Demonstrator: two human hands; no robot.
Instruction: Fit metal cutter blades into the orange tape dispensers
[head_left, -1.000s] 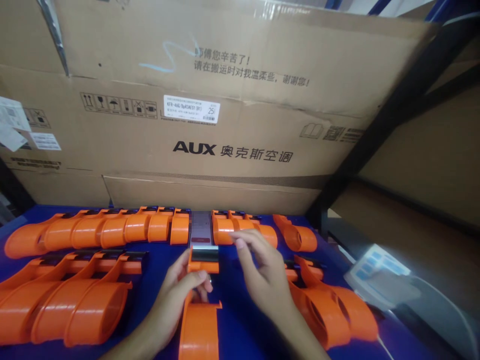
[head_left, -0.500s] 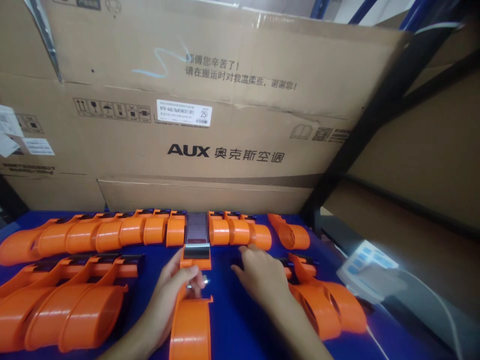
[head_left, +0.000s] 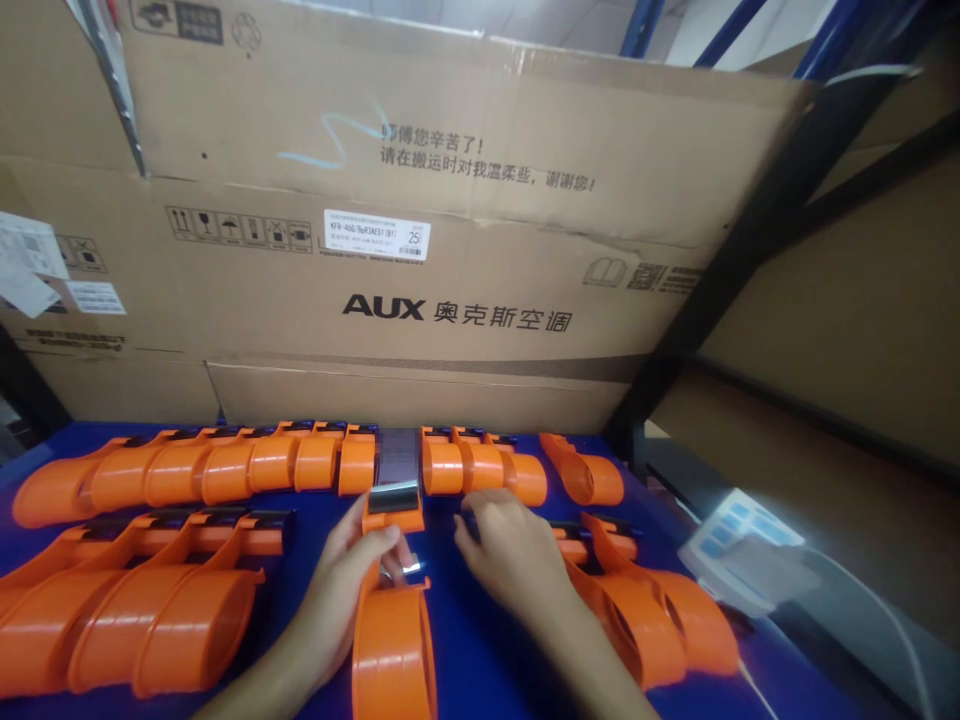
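My left hand (head_left: pixel 337 590) is wrapped round the neck of an orange tape dispenser (head_left: pixel 391 650), its round hub hanging toward me. A serrated metal blade (head_left: pixel 394 497) spans its upper end, and a small shiny metal part (head_left: pixel 411 566) shows by my fingertips. To the right, apart from that dispenser, my right hand (head_left: pixel 514 555) hovers low over the blue tabletop (head_left: pixel 480 650) with thumb and fingers curled together. Something dark blue appears between its fingertips, too hidden to name.
A back row of orange tape dispensers (head_left: pixel 225 470) stretches across the table. More dispensers stand at front left (head_left: pixel 195 630) and right (head_left: pixel 697 620). A large cardboard sheet (head_left: pixel 465 390) rises behind, beside a black rack post (head_left: pixel 712 260). A pale device (head_left: pixel 750 550) with a cable lies at right.
My right hand's thumb and fingers have drawn closer together, and the hand has shifted slightly left. The dispenser in my left hand has tilted a little, showing more of its hub's side.
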